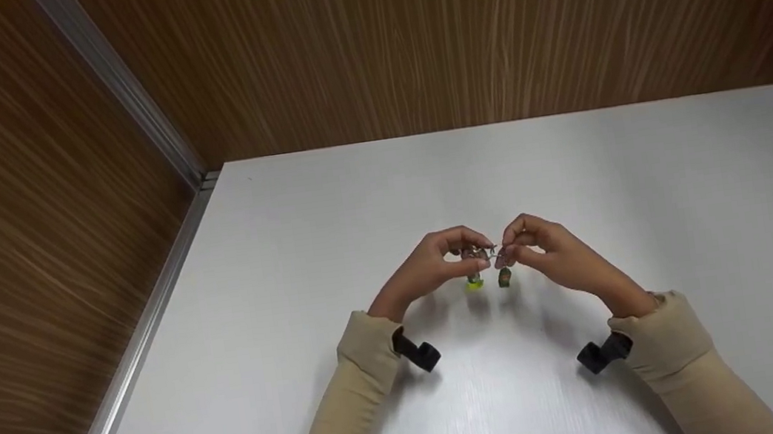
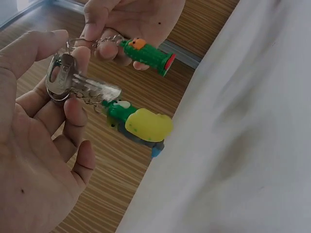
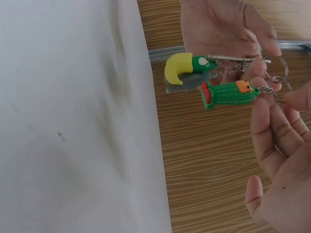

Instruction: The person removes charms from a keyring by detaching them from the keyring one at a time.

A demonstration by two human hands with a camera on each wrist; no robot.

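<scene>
Both hands work above the white table [image 1: 655, 211], fingertips nearly meeting so the rings stay within reach. The left hand [image 1: 430, 267] pinches a silver key [image 2: 82, 85], its yellow-and-green charm [image 2: 141, 125] dangling free. The right hand [image 1: 556, 254] pinches the key ring [image 3: 278, 73] of the green cactus charm [image 3: 226, 93], its grip closed on the metal.
</scene>
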